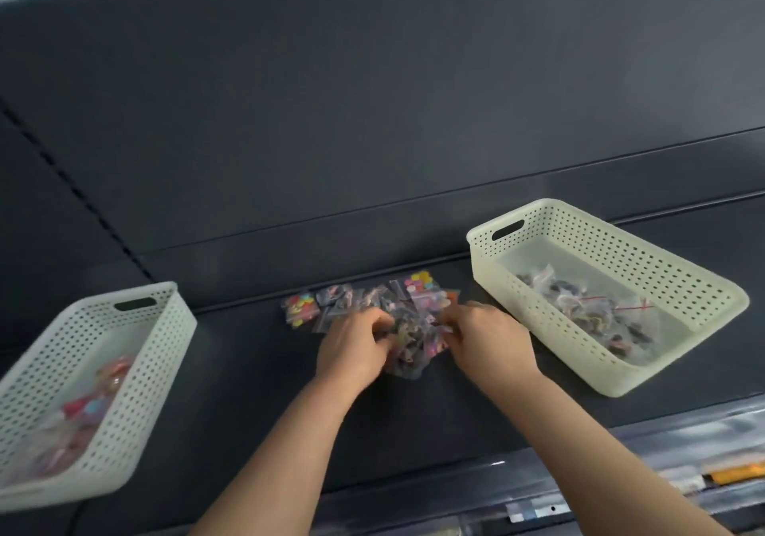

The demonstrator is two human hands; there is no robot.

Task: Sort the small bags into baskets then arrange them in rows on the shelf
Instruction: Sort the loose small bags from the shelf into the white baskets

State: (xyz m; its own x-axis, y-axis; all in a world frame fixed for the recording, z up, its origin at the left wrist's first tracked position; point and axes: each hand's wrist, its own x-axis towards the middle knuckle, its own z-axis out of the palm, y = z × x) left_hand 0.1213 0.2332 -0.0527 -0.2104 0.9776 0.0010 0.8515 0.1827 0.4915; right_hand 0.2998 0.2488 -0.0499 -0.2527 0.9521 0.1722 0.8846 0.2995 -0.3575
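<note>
On dark shelf, likely mid-sort: bags in left basket and right basket, pile unsorted between, left hand and right hand pinching it.

You're at a shop display: a dark metal shelf, a slotted upright in its back wall, and a clear price-label strip along its front edge.
</note>
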